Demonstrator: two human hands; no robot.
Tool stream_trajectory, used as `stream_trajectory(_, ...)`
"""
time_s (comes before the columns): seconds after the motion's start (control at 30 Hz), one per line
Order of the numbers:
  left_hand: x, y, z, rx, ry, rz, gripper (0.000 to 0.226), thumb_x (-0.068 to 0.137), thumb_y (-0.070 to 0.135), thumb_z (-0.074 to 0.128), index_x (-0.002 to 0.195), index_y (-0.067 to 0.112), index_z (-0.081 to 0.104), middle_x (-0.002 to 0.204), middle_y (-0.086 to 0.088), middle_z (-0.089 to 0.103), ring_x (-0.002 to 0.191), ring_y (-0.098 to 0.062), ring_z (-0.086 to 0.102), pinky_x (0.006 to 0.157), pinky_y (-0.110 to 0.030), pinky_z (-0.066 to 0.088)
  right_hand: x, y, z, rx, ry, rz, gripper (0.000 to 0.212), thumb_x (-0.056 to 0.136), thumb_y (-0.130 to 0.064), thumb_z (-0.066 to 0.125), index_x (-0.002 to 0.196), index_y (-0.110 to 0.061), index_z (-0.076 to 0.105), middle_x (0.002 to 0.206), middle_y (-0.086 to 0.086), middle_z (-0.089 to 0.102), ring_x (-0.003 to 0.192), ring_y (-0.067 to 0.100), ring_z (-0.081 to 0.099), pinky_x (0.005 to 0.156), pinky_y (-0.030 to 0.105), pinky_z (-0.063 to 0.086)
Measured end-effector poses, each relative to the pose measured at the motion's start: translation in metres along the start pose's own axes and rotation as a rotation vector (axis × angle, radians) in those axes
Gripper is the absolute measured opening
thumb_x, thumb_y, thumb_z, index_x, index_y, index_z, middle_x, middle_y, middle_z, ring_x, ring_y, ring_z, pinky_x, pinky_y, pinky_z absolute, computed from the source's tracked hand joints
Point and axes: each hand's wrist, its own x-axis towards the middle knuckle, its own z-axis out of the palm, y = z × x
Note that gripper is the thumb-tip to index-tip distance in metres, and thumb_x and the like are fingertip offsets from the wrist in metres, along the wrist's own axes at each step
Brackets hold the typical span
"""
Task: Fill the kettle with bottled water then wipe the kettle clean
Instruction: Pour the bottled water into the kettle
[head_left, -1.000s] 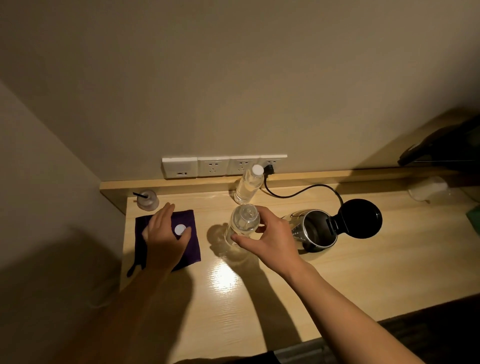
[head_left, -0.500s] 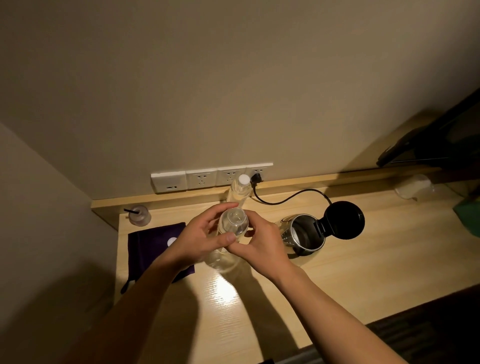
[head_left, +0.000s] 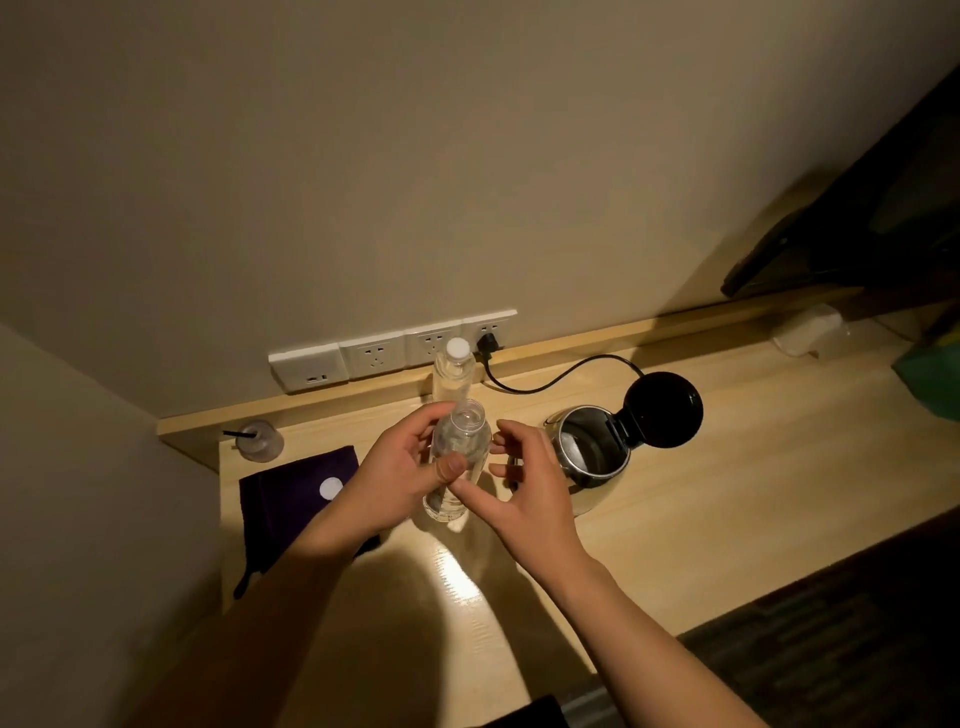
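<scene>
While seemingly uncapped, bottle (head_left: 461, 441) (left hand (head_left: 395, 483))

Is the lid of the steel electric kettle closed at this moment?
No, the round black lid of the steel electric kettle stands swung back on its hinge, leaving the inside open to view.

dim warm light, glare on desk (head_left: 467, 582), edges perhaps warped.
</scene>
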Motion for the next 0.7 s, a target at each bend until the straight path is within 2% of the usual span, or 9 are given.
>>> stream_trajectory(0.13,0.003,-0.002,0.012,-0.013,-0.038,-0.038,0.061,0.076,0.057,0.082,0.131,0.039,0.064,0.128,0.002,0.072,0.120,-0.019,0.068,0.097,-0.027,0.054,-0.039,0.037,-0.018,-0.083,0.136,-0.007,0.061,0.085,-0.051,0.077,0.134,-0.023,0.055,0.126,-0.013,0.056,0.116,0.003,0.059,0.094,0.018,0.050)
stream_trajectory(0.23,0.007,-0.002,0.023,-0.004,-0.061,-0.029,0.063,0.077,0.058,0.081,0.131,0.029,0.064,0.124,0.004,0.074,0.117,-0.016,0.068,0.098,-0.027,0.052,-0.069,0.077,-0.035,-0.186,0.233,0.052,0.052,0.090,-0.052,0.065,0.131,-0.021,0.057,0.125,-0.008,0.057,0.115,0.007,0.058,0.093,0.031,0.053)
stream_trajectory(0.33,0.013,0.000,0.032,0.056,-0.091,-0.021,0.078,0.075,0.068,0.075,0.133,0.018,0.058,0.121,0.011,0.073,0.115,-0.012,0.068,0.099,-0.025,0.052,-0.085,0.111,-0.050,-0.315,0.289,0.146,0.058,0.093,-0.055,0.055,0.137,-0.017,0.053,0.132,0.000,0.055,0.122,0.014,0.054,0.101,0.042,0.053)
stream_trajectory(0.47,0.018,0.002,0.044,0.135,-0.148,-0.016,0.064,0.078,0.073,0.068,0.127,0.033,0.057,0.118,0.024,0.072,0.112,-0.003,0.068,0.095,-0.017,0.051,-0.083,0.150,-0.066,-0.544,0.256,0.232,0.070,0.095,-0.059,0.043,0.150,-0.016,0.041,0.154,0.006,0.045,0.142,0.023,0.042,0.117,0.042,0.036)
stream_trajectory(0.6,0.024,-0.002,0.053,0.129,-0.238,-0.084,0.048,0.081,0.058,0.073,0.122,0.038,0.061,0.116,0.016,0.074,0.111,-0.011,0.070,0.091,-0.022,0.056,-0.064,0.185,-0.073,-0.668,0.219,0.288,0.078,0.092,-0.060,0.042,0.156,-0.016,0.033,0.166,0.008,0.033,0.153,0.026,0.032,0.122,0.046,0.027)
stream_trajectory(0.7,0.033,-0.006,0.061,0.128,-0.310,-0.156,0.061,0.069,0.073,0.076,0.118,0.040,0.065,0.110,0.010,0.074,0.103,-0.019,0.071,0.086,-0.031,0.060,-0.049,0.208,-0.069,-0.719,0.200,0.341,0.079,0.092,-0.061,0.046,0.158,-0.027,0.020,0.171,0.000,0.020,0.156,0.019,0.020,0.125,0.041,0.014)
